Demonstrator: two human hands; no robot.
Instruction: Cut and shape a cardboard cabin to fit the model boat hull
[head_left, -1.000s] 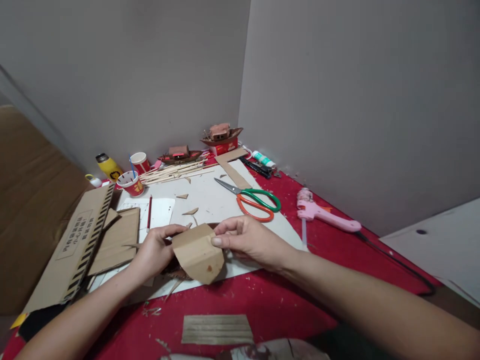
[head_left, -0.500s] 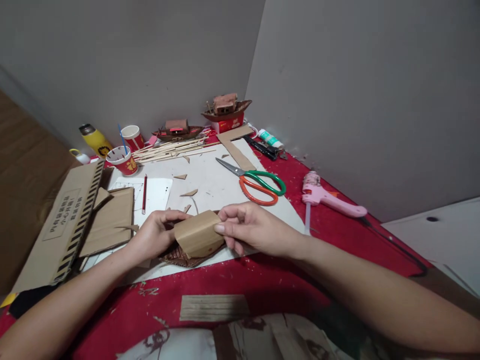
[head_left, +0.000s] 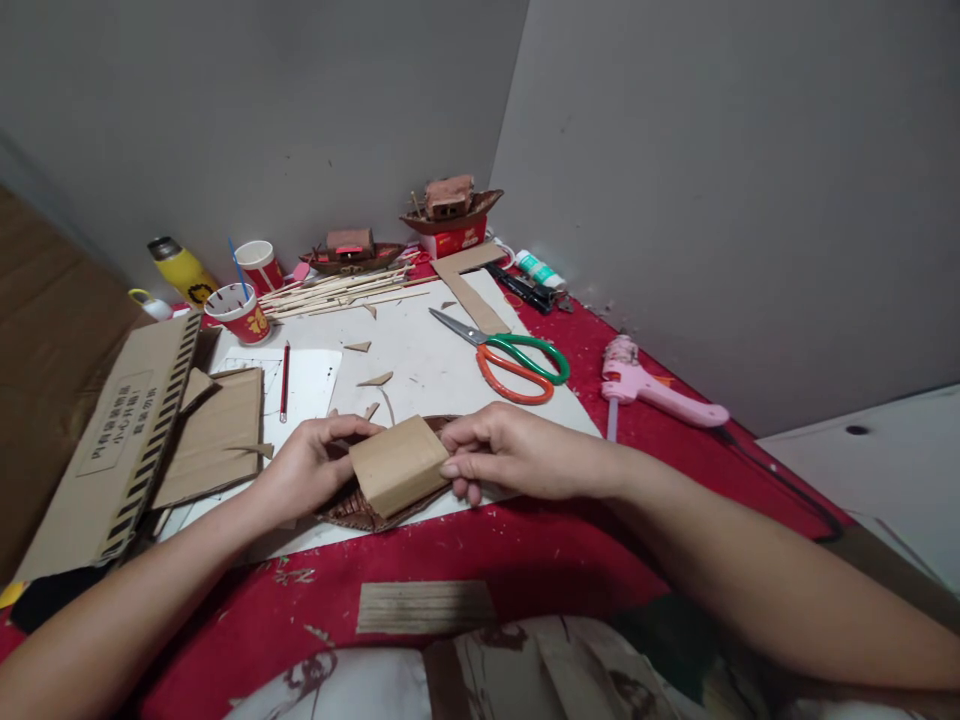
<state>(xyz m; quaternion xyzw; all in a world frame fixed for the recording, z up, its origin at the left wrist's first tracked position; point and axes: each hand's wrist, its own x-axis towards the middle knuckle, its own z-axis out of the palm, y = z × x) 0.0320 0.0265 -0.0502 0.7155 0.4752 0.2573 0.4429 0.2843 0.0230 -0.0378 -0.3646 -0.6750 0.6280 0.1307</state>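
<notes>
A bent piece of tan cardboard (head_left: 400, 463) sits over a brown model boat hull (head_left: 352, 512), whose woven-looking front end shows below it. My left hand (head_left: 319, 462) is closed on the cardboard's left edge, its fingertips partly behind the piece. At the right edge, my right hand (head_left: 491, 455) pinches the same cardboard between thumb and fingers. Beyond my hands, scissors (head_left: 517, 365) with one green and one orange handle lie on white board (head_left: 412, 350).
A pink glue gun (head_left: 660, 393) with a cord lies at right. Two paper cups (head_left: 238, 314), thin wooden sticks (head_left: 337, 292) and two finished model boats (head_left: 450, 207) stand behind. Cardboard box (head_left: 112, 440) is at left; a striped cardboard strip (head_left: 424, 607) lies near the front edge.
The cardboard has been folded down more, with a sharper bend along its front side. My right fingers have shifted slightly along its right edge. The whole view has moved a little.
</notes>
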